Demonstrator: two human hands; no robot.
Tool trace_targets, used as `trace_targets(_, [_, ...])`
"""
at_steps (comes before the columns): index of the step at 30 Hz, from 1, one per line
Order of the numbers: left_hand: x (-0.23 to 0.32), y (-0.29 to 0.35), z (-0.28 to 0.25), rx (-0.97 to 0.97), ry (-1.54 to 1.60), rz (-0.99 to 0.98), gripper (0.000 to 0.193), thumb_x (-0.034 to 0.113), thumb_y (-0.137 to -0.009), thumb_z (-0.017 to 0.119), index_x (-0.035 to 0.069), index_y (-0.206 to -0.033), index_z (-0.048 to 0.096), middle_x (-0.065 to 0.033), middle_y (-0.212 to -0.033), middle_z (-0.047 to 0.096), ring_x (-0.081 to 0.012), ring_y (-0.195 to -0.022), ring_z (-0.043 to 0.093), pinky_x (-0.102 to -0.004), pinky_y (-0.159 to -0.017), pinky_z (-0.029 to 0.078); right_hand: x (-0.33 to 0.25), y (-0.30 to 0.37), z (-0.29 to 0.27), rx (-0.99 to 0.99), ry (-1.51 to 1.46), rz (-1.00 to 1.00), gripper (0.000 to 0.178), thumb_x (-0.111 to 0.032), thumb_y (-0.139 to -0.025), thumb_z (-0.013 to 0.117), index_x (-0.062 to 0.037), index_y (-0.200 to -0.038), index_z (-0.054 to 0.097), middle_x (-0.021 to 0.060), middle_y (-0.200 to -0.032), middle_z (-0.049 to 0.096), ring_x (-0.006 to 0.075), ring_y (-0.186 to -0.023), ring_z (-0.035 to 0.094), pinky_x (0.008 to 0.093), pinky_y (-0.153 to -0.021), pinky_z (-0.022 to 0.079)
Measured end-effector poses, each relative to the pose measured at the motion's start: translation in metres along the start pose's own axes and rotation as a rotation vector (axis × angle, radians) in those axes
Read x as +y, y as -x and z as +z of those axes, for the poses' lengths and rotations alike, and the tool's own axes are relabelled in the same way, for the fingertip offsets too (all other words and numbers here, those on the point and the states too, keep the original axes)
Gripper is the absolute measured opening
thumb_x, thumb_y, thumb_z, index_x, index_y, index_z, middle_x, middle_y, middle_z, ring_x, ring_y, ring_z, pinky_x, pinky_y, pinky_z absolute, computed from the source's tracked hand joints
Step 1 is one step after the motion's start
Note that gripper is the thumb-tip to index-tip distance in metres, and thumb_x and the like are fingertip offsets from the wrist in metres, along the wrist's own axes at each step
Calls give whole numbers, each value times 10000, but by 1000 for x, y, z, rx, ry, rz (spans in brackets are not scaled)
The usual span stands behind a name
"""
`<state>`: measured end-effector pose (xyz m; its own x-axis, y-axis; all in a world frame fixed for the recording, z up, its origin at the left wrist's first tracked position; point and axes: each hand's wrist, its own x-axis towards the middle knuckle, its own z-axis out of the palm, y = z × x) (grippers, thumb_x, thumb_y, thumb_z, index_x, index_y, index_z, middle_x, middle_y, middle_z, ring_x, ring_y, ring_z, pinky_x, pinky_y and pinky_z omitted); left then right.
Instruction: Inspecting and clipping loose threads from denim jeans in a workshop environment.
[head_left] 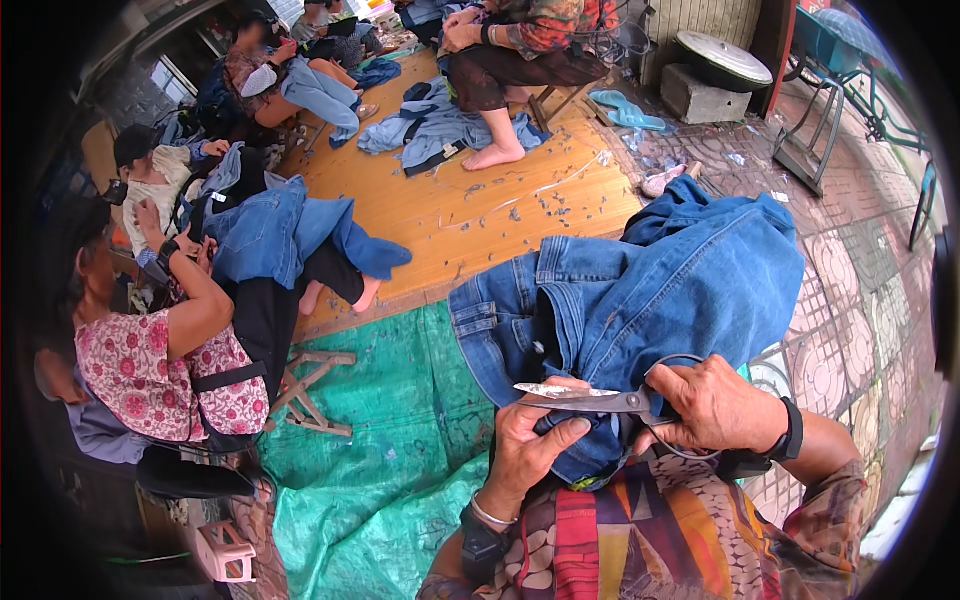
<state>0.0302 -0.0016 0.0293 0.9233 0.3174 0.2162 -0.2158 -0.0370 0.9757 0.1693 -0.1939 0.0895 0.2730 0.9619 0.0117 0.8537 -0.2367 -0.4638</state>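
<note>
A pair of blue jeans (680,270) lies bunched across my lap, its waistband stretching to the left. My right hand (715,405) grips a pair of scissors (630,402) by the large loop handles. Their blades point left and look slightly parted. Over a gathered part of the denim, my left hand (535,440) is closed, holding the cloth just under the blades. The blade tips reach above its fingers and thumb. Whether denim lies between the blades I cannot tell.
A green tarp (390,400) covers the ground ahead left, beside an orange-yellow board (450,210) strewn with scraps. Several people sit nearby with denim. A wooden folding stool (315,390) and a pink plastic stool (225,552) stand left. Blue slippers (628,110) lie far right.
</note>
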Motion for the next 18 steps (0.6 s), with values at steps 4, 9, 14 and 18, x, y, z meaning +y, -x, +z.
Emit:
trace_targets(4, [-2,1,-4,-10,13,-7,164,80,-792,706,-15,-903,633,-128,-1003,657,-223,-964,622,-323,-862,469,11,6,11,200,-261,-13,553,-475,-731,742,-10,-912,503,99,-597,515,288,-494,539,357,-449,392])
trace_targets(9, [-4,5,-3,22,76,-6,233,171,-784,697,-33,-884,642,-142,-988,650,-216,-945,609,-325,-859,455,38,44,28,643,-476,247,583,-505,-712,767,-36,-934,504,-26,-625,405,84,-516,352,242,-484,277])
trace_targets(14, [-6,2,-10,37,266,-50,213,137,-804,684,-27,-931,633,-132,-1044,641,-207,-982,599,-324,-899,438,83,99,75,1224,-947,710,412,-487,-889,577,-82,-938,523,-86,-618,389,23,-462,321,194,-410,255])
trace_targets(18, [-9,0,-11,126,478,-141,281,159,-800,675,-37,-996,629,-126,-1080,627,-172,-967,594,-292,-893,442,162,167,172,1368,-1005,1135,357,-456,-924,535,-146,-773,444,-86,-526,322,37,-385,308,219,-343,258])
